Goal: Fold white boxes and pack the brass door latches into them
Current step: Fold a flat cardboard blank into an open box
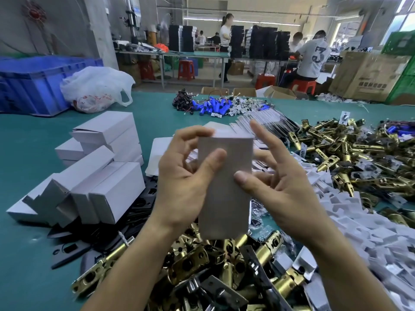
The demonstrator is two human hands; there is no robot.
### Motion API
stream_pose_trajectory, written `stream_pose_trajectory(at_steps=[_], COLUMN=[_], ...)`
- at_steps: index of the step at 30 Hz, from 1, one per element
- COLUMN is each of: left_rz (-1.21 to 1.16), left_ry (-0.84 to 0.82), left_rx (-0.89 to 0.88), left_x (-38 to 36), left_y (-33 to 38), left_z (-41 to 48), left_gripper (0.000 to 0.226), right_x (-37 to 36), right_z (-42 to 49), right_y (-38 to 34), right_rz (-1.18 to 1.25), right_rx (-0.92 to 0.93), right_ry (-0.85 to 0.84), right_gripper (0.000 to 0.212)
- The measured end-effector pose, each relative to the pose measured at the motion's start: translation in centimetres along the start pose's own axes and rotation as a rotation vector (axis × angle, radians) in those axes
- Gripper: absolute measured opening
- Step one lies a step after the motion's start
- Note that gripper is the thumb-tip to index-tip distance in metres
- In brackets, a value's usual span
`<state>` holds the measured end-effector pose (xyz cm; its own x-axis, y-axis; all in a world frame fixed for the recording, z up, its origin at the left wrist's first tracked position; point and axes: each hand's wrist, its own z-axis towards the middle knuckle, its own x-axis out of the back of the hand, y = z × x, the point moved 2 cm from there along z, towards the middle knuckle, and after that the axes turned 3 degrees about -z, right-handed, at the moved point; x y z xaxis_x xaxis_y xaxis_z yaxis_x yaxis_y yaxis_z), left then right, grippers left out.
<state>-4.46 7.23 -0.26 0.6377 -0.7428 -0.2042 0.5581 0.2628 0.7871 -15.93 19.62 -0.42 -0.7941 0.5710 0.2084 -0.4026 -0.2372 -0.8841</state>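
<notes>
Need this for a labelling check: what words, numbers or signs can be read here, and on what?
"3": large numeral on the back of a seated person's grey shirt; marks above it too blurred.
Too blurred: dark printed characters on the cardboard carton.
Too blurred: red print on the white plastic bag.
None: the shown face of the held white box is blank.

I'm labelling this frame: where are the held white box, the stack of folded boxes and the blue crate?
held white box (225,194), head view, middle of its front panel.
stack of folded boxes (119,194), head view, side of the nearest box.
blue crate (33,90), head view, its front wall.
</notes>
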Motion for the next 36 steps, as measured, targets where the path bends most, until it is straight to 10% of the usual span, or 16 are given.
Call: stream_pose_trajectory(at_steps=[7,11,25,31,36], left_rz=[-0.174,0.011,0.899,1.005,0.811], left_ry=[0.279,0.187,-0.479,-0.354,-0.232], left_rx=[0.218,0.369,0.420,0.156,0.121], left_x=[1.2,1.8,2.3,1.5,0.8], left_y=[-0.8,-1.2,-1.8,-2.5,-2.3], left_z=[0.6,0.9,0.1,-0.2,-0.9], left_gripper=[0.025,0.016,0.111,0.091,0.070], right_x=[0.1,1.7,1.5,2.2,0.6], right_z=[0.1,-0.1,-0.2,-0.2,-0.2], right_y=[1.0,0.7,-1.0,0.0,-0.7], right_rz=[-0.065,-0.127,-0.640,-0.378,-0.339], right_rx=[-0.180,-0.168,0.150,-0.222,-0.070], right_ry=[0.010,0.142,0.084,0.059,-0.057], right_gripper=[0.042,0.042,0.058,0.057,0.017])
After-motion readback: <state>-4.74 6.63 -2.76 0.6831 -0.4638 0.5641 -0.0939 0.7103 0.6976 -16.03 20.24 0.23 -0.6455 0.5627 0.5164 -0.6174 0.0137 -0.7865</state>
